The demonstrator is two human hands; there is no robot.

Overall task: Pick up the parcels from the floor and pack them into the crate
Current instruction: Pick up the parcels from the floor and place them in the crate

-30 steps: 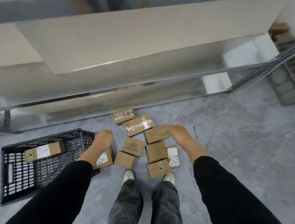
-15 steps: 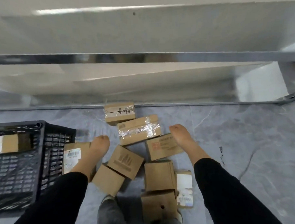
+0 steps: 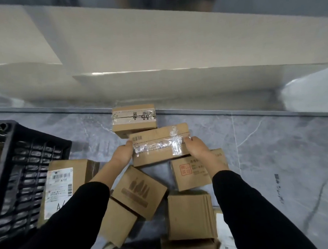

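Note:
Several brown cardboard parcels lie on the grey marble floor. My left hand (image 3: pixel 123 154) and my right hand (image 3: pixel 200 151) grip the two ends of a long parcel wrapped in clear tape (image 3: pixel 156 143). Behind it sits another taped parcel (image 3: pixel 133 119) against the wall base. A parcel with a red stamp (image 3: pixel 195 172) lies under my right wrist. A parcel with a printed logo (image 3: pixel 139 191) lies between my arms. A parcel with a white label (image 3: pixel 62 181) leans beside the black plastic crate (image 3: pixel 20 168) at the left.
A white wall panel (image 3: pixel 156 49) with a metal strip along its base runs across the back. More plain parcels (image 3: pixel 189 215) lie near my feet at the bottom. Open grey floor (image 3: pixel 283 156) stretches to the right.
I have bent lower toward the floor. Both hands moved inward from the sides and took hold of the ends of the clear-taped parcel.

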